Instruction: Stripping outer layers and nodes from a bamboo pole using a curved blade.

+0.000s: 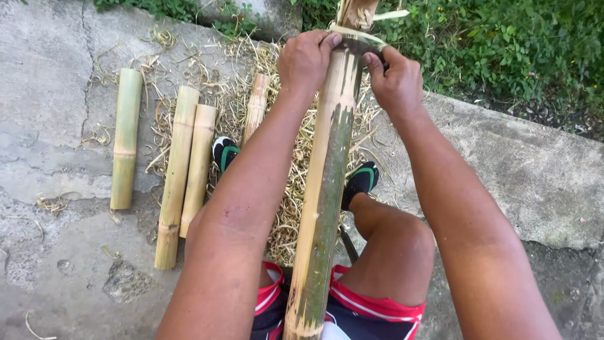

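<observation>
A long bamboo pole runs from my lap up and away between my legs, its green skin partly shaved to pale wood. A dark blade lies across the pole near its far end. My left hand is closed on the blade's left end and my right hand grips its right end. Pale shavings curl off the pole just beyond the blade.
Three peeled bamboo pieces lie on the concrete at left, with a fourth on the heap of shavings. My feet in dark shoes rest on the shavings. Green plants border the slab.
</observation>
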